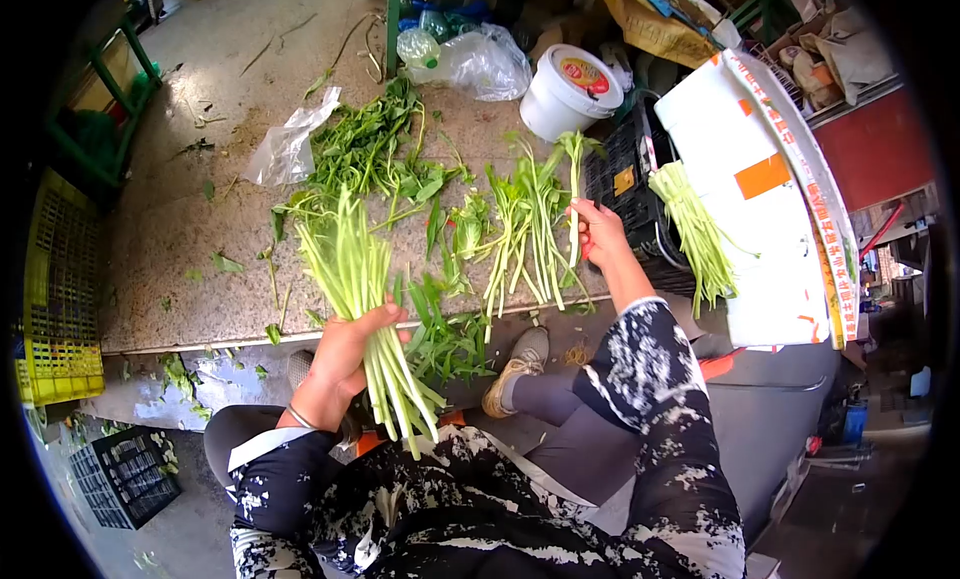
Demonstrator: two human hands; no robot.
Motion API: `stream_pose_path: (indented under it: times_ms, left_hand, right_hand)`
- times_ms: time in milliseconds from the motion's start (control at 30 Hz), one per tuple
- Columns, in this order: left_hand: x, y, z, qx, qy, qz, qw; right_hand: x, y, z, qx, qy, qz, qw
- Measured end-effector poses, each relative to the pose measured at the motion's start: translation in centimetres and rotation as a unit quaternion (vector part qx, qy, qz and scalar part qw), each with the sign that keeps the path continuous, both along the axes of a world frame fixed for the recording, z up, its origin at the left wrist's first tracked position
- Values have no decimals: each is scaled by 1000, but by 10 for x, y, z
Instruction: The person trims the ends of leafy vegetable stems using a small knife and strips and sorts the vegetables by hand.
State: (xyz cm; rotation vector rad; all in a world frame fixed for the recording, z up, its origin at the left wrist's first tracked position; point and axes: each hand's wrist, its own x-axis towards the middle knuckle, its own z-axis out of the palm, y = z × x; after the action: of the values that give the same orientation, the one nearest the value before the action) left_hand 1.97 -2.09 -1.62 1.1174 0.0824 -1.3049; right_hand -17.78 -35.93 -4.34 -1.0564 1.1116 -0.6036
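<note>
My left hand (348,351) is wrapped round a thick bunch of pale green stalks (345,259), leafy tops away from me and cut ends toward my lap. My right hand (600,234) pinches a single leafy stalk (574,184), held upright at the right of the work surface. Just left of it, a loose group of green stalks (522,229) lies at the surface's front edge. Darker leafy greens (370,144) are heaped farther back. Loose leaves (445,339) hang or lie below the edge, between my hands.
A white foam box lid (765,219) at the right bears another bunch of stalks (692,234). Behind are a white bucket (560,104), plastic bags (485,67) and a black crate (625,169). A yellow crate (60,289) stands left; another black crate (125,477) sits on the floor.
</note>
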Motion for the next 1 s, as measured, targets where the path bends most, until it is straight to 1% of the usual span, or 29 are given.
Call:
stream_pose_path:
  times_ms: [67,133,200,267,333,400,467,533,600,633,667,733,767,833,867,933,967,1000]
  left_hand:
    - [-3,-5,7,-34,3,-11,999]
    - [-8,-10,6,-57,20,-24,998]
    - [-18,-18,11,-69,14,-23,997]
    - [-25,-25,10,-93,27,-33,995]
    - [-30,-31,15,-88,29,-14,996]
    - [-33,-33,12,-116,32,5,993]
    - [-30,-36,6,-137,46,-3,990]
    - [-29,-34,10,-172,58,12,983]
    - [-24,-32,9,-188,85,-1,978]
    - [-23,-32,9,-198,56,2,979]
    - [-21,-31,9,-195,57,-2,979]
    - [-18,-28,8,-196,52,-23,979]
    - [-18,-30,8,-201,29,-12,979]
    - [-15,-28,12,-195,26,-15,980]
    - [-14,-28,17,-191,23,-13,981]
    - [-17,-28,21,-184,19,-10,983]
    - [-16,-28,19,-196,7,-19,980]
    - [-17,-28,18,-209,-4,-28,978]
  right_hand:
    - [6,38,45,19,-34,34,999]
    - [6,79,72,-12,-5,75,997]
    - [11,131,95,-31,21,73,997]
    - [13,167,92,-49,21,114,992]
    - [19,194,76,-55,12,150,987]
    - [28,210,66,-54,-28,217,974]
    - [36,220,66,-88,-22,248,964]
    - [42,220,67,-89,-32,256,962]
    - [45,220,74,-80,-18,268,960]
    - [46,220,69,-86,-33,277,957]
    - [47,220,65,-89,-49,281,954]
    - [47,222,63,-124,-35,293,947]
    - [46,219,65,-122,-35,289,949]
    - [47,208,73,-157,40,254,953]
    - [50,206,81,-136,-21,240,961]
    - [49,196,83,26,-150,225,962]
    - [51,194,84,26,-149,222,963]
    - [52,194,85,108,-188,233,948]
